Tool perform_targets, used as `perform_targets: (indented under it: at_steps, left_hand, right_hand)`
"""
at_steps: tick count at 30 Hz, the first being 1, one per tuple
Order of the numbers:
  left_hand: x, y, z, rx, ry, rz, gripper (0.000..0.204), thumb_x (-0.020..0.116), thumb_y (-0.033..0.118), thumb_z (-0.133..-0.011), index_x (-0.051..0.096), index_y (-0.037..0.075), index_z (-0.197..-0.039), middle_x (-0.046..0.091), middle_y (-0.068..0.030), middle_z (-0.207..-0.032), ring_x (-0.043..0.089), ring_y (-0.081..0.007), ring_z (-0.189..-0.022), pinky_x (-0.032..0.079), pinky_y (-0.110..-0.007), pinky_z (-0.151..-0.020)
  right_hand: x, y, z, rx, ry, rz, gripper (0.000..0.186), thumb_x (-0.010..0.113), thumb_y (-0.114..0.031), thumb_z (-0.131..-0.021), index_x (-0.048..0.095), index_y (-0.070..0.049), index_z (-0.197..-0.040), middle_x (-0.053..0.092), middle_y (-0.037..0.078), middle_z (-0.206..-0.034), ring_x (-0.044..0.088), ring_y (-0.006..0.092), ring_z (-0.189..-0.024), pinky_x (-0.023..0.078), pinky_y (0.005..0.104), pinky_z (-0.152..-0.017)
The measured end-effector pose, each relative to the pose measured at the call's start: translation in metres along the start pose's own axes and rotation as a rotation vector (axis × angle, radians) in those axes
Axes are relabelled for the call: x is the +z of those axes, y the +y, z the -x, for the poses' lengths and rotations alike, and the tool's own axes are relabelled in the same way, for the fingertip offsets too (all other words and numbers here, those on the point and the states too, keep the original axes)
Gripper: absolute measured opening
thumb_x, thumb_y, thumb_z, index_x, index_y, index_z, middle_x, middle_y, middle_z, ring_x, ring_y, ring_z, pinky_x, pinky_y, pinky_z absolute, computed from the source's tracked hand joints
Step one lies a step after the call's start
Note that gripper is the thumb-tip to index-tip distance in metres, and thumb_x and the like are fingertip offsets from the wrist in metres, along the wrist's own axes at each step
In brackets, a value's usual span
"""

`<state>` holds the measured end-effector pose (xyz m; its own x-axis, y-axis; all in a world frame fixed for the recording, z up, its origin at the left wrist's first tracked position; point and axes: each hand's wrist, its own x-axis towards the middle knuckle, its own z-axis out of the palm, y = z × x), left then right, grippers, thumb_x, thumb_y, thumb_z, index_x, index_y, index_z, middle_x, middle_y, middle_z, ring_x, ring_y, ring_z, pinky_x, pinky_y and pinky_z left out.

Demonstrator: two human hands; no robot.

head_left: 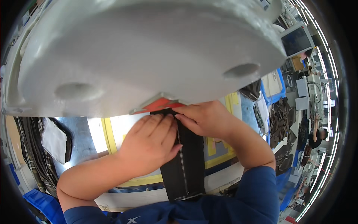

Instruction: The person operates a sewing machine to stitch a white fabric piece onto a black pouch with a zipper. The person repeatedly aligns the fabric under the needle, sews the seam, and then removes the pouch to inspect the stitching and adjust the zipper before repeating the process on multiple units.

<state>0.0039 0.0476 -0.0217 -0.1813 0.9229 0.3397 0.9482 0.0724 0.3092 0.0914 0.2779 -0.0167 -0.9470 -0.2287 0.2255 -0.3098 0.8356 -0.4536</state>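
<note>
A long black fabric piece [194,160] with a metal zipper [182,166] down its length runs from the machine toward my body. My left hand [151,142] rests on its left side, fingers bent together and tips pressed into the cloth by the zipper, the thumb lying near the teeth. On the other side, my right hand [205,117] pinches the cloth near its far end, thumb and forefinger close to the zipper. Both hands nearly meet beneath a red-and-metal part [160,104] of the machine. The cloth's far end is hidden under the machine head.
A large pale machine head [156,56] overhangs the hands and blocks the far view. Yellow tape [108,134] marks the work surface. Stacked dark fabric [35,149] lies left, above a blue bin [44,205]. At right are a blue tray [281,87], garment pieces and a monitor [297,40].
</note>
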Motion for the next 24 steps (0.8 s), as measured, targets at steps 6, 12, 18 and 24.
perform_targets:
  at_steps: [6,12,18,24]
  left_hand:
    - [0.001,-0.007,-0.004,-0.053,-0.039,-0.007,0.06,0.083,0.037,-0.082,0.071,-0.003,-0.125,0.069,-0.0181,-0.134,0.064,-0.0358,-0.118,0.051,-0.048,-0.102]
    - [-0.004,-0.006,-0.008,-0.062,-0.102,-0.055,0.064,0.084,0.041,-0.082,0.07,-0.001,-0.129,0.066,-0.0172,-0.143,0.062,-0.0335,-0.12,0.048,-0.046,-0.098]
    - [-0.011,-0.004,-0.011,-0.068,-0.174,-0.09,0.067,0.084,0.043,-0.081,0.069,-0.001,-0.13,0.064,-0.0169,-0.147,0.062,-0.0325,-0.117,0.047,-0.045,-0.095]
    - [-0.01,-0.004,-0.01,-0.086,-0.179,-0.068,0.068,0.085,0.043,-0.082,0.069,0.0,-0.131,0.064,-0.0158,-0.148,0.061,-0.0307,-0.114,0.047,-0.044,-0.095]
  right_hand:
    - [0.003,0.0,-0.001,-0.056,0.053,0.103,0.022,0.075,-0.01,-0.091,0.076,-0.002,-0.111,0.075,0.009,-0.122,0.075,0.0259,-0.104,0.063,0.0367,-0.088]
    - [0.002,0.003,0.005,-0.049,-0.029,0.116,0.02,0.072,-0.016,-0.093,0.077,-0.003,-0.107,0.076,0.007,-0.119,0.076,0.0231,-0.095,0.063,0.0368,-0.074]
    - [-0.02,-0.005,0.009,-0.073,-0.117,0.201,0.022,0.068,-0.021,-0.093,0.079,-0.004,-0.103,0.078,0.008,-0.125,0.078,0.0208,-0.092,0.062,0.037,-0.068]
    - [-0.021,-0.013,0.003,0.007,-0.167,0.192,0.024,0.067,-0.02,-0.09,0.079,-0.003,-0.103,0.078,0.01,-0.126,0.078,0.0269,-0.092,0.063,0.0423,-0.072]
